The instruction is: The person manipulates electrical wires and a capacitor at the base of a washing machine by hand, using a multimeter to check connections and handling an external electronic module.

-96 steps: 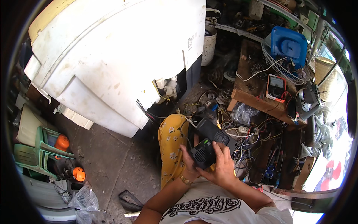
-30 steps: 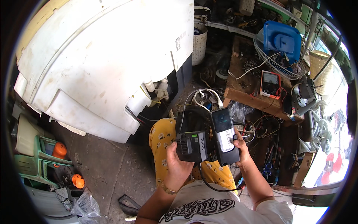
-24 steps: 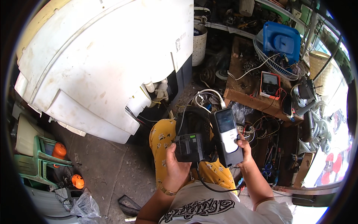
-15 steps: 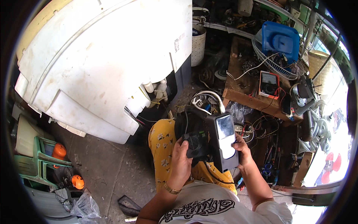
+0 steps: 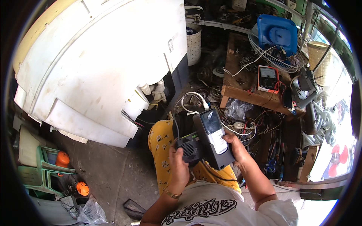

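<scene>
My left hand is closed around the near end of a black box with a round fan grille, its thumb on top. A dark cable runs from that box down past my lap. Just to the right, my right hand grips a dark grey power unit by its right side, thumb on the white front panel. The unit is long and boxy, with a glossy dark screen at its far end. A white cable plug meets that far end. Both devices are held over my lap, tilted.
A large white plastic appliance panel fills the left. A wooden bench at the right carries an analog multimeter and a basket with a blue plastic part. Loose wires lie beneath. Green plastic chairs stand at lower left.
The power unit has come leftward and tilted further, its far end swinging left. The black fan box has shifted left and down with my left hand. The head view has shifted slightly.
</scene>
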The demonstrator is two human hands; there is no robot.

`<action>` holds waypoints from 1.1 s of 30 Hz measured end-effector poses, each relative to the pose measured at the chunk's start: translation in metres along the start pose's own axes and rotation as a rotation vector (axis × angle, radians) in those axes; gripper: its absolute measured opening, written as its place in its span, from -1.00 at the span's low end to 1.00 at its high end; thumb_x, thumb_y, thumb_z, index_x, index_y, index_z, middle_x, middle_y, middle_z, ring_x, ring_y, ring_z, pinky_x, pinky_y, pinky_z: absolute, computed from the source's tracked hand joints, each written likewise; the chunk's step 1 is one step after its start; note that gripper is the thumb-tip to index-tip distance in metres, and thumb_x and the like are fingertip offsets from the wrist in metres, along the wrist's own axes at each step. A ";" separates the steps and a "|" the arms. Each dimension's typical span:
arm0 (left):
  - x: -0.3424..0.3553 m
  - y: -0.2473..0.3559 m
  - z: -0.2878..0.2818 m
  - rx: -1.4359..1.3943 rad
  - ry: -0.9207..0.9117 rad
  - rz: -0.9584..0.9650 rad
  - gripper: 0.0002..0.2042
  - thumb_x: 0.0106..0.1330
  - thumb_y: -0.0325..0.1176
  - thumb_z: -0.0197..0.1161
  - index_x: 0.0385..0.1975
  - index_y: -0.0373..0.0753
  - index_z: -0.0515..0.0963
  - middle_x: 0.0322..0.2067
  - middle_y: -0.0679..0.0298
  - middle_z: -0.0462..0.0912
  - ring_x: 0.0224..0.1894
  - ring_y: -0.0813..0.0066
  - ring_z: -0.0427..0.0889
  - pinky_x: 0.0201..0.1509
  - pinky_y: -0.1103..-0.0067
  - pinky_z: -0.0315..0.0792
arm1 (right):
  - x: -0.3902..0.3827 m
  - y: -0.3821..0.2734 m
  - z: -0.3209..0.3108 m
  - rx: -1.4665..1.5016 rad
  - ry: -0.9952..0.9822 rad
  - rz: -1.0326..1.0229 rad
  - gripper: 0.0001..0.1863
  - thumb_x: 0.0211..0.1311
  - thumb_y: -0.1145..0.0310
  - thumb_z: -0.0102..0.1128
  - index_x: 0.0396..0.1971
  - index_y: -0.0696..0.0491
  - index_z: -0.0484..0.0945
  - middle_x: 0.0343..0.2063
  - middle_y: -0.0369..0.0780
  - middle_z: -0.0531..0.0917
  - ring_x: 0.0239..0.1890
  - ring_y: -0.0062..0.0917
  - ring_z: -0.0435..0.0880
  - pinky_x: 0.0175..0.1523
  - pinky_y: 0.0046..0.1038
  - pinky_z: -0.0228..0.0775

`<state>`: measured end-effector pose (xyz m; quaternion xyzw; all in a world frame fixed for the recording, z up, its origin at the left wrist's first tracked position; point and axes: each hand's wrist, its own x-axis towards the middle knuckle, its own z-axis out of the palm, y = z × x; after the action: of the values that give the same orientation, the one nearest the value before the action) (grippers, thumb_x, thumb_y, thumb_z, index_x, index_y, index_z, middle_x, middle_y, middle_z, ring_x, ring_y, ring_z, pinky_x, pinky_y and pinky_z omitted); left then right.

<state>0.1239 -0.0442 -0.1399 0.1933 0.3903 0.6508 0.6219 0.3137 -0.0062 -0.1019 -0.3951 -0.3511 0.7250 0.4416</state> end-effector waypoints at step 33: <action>0.025 0.005 0.013 0.214 -0.102 -0.133 -0.67 0.40 -0.35 0.04 0.11 -0.31 0.34 -0.01 0.18 0.49 0.02 0.36 0.52 0.13 0.40 0.44 | 0.037 0.042 -0.041 -0.320 0.240 -0.134 -0.31 0.30 -0.04 0.00 0.25 0.18 0.26 0.06 0.07 0.49 0.21 -0.14 0.38 0.27 -0.33 0.21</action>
<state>0.1266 -0.0167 -0.1339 0.2651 0.4374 0.5523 0.6584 0.3233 0.0188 -0.1659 -0.5195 -0.4319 0.5768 0.4592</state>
